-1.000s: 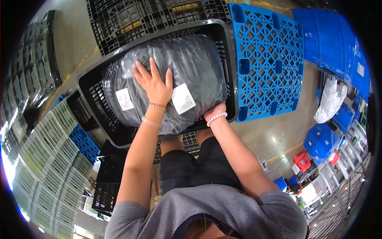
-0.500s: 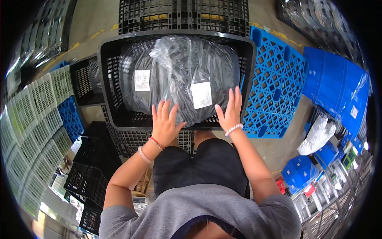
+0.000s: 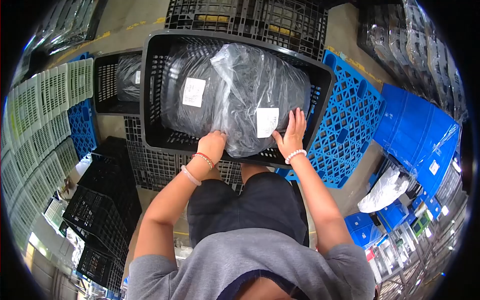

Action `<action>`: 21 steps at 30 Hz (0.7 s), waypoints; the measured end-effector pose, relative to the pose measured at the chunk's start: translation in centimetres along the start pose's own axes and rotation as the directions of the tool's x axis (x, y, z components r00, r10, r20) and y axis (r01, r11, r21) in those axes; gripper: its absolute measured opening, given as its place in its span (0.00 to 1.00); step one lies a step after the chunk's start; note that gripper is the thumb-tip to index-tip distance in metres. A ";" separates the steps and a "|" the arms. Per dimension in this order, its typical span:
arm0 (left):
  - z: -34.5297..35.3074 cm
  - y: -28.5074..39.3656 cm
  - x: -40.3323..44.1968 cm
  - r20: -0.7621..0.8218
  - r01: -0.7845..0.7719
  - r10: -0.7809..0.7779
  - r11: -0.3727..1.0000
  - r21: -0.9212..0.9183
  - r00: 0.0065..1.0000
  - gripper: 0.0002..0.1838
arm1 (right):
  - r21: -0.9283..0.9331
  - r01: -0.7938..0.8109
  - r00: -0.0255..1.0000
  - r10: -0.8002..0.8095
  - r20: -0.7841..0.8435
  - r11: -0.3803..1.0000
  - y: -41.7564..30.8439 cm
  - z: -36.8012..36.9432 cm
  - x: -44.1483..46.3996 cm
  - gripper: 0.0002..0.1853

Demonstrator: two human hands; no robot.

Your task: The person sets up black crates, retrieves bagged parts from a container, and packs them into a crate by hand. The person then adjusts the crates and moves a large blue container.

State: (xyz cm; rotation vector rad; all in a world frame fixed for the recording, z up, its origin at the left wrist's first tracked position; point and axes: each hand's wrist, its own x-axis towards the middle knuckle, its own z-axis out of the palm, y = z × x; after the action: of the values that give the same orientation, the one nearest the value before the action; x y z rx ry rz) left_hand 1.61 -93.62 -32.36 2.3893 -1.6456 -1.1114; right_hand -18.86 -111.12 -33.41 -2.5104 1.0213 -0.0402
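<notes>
Two dark bundles in clear plastic bags lie side by side in a large black crate (image 3: 235, 36): a left bag (image 3: 175, 112) and a fuller right bag (image 3: 250, 85). Each carries a white printed label, the left label (image 3: 194, 92) and the right label (image 3: 268, 123). My left hand (image 3: 212, 145) is closed at the near edge where the bags meet; its fingers curl into the plastic and their tips are hidden. With fingers stretched out, my right hand (image 3: 291, 135) rests on the right bag's near right side, beside its label.
A smaller black crate (image 3: 120, 108) with another bagged bundle stands to the left. Black pallets (image 3: 250, 15) lie beyond and below, a blue pallet (image 3: 350, 120) to the right. Stacked white crates (image 3: 40, 115), black crates (image 3: 95, 215) and blue bins (image 3: 417, 132) stand around.
My left hand has gone from spread fingers to curled ones at the bags' near edge. My right hand stays open on the right bag. The crate appears turned slightly clockwise in view.
</notes>
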 end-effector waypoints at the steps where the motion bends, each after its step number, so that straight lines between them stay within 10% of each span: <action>1: -0.9 0.6 -0.7 0.003 0.001 -0.001 1.000 -0.007 1.000 0.02 | -0.004 0.000 1.000 0.000 0.007 1.000 -0.1 -0.9 0.0 0.48; 9: -0.1 6.0 1.4 -0.404 -0.070 -0.027 0.972 -0.223 0.914 0.43 | -0.061 0.260 0.965 -0.261 -0.012 0.964 0.5 -0.7 4.9 0.59; 21: -0.3 5.0 1.2 -0.258 -0.065 0.035 0.992 -0.111 0.965 0.46 | -0.117 0.124 0.979 -0.102 0.175 0.985 -0.7 -1.5 4.1 0.50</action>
State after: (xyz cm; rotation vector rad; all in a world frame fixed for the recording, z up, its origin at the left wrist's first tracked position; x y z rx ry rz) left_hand -1.98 -96.88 -30.72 2.2900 -1.5026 -0.8252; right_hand -15.71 -113.96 -32.28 -2.6325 0.8364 0.2061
